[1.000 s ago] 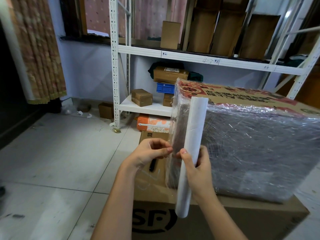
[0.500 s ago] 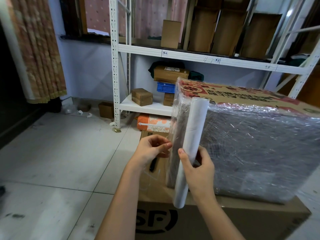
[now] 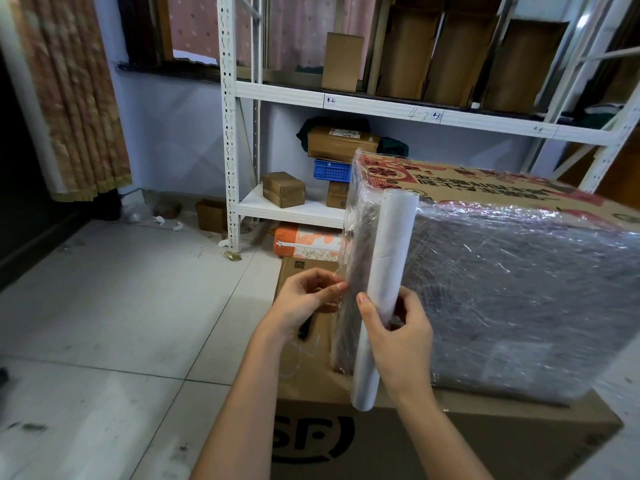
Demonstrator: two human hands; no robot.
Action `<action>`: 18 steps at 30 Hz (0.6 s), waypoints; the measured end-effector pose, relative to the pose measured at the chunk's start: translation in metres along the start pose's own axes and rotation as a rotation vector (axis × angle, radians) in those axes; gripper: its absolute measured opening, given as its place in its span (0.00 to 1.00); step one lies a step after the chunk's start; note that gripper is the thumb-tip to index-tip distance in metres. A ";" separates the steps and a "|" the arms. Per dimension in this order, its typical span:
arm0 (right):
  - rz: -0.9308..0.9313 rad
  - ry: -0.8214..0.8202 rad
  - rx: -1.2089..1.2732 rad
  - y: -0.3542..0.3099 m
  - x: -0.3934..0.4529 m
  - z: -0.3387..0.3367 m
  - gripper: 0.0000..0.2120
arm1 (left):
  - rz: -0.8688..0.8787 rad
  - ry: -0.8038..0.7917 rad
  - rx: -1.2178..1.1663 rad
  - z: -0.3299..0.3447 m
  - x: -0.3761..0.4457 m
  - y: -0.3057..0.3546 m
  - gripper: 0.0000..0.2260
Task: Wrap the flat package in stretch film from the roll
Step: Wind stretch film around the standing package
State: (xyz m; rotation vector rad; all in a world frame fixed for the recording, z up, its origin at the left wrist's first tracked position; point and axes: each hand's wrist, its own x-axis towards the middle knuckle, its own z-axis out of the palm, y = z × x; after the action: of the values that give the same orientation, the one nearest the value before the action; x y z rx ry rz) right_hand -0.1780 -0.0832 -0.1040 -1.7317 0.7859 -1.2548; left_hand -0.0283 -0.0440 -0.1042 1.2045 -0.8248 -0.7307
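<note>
The right hand (image 3: pixel 398 337) is closed around the roll (image 3: pixel 384 292) of stretch film, thumb on the near side and fingers curled behind it, gripping a little below the middle. The roll stands nearly upright, leaning slightly, its white core sticking out above and below the grip. Just left of that grip, the left hand (image 3: pixel 304 296) pinches a loose edge of clear film (image 3: pixel 341 271) between thumb and fingertips, so both hands are shut on something, close together but not touching.

Right behind the roll sits the package (image 3: pixel 502 282), standing on edge. Its near face is dark and already covered in wrinkled, shiny film; the cardboard top edge, above the grip, carries red and black Chinese print that I can't make out through the plastic. The roll rests against its left corner.

The package stands on a big brown carton (image 3: pixel 381 441) below the hands, printed with a bold black "SF" logo in a ring. Farther along the carton, past the left hand, there is a small QR code sticker (image 3: pixel 299 265).

Beyond the hands is a white metal shelf rack (image 3: pixel 346 102), its beam hand-marked "4-2" and "4-3". A blue crate (image 3: pixel 331 170) and several cardboard parcels sit on it. An orange zippered bag (image 3: pixel 304 242) lies under it on the tiled floor (image 3: pixel 104 306).
</note>
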 end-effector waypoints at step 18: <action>0.011 -0.033 0.013 0.001 0.001 0.000 0.13 | -0.161 -0.131 0.248 -0.013 -0.015 -0.048 0.04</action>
State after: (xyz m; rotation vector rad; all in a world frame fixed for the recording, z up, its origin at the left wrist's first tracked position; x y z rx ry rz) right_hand -0.1782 -0.0846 -0.1045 -1.7313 0.7653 -1.2185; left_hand -0.0272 -0.0346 -0.1550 1.4690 -0.9551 -0.8635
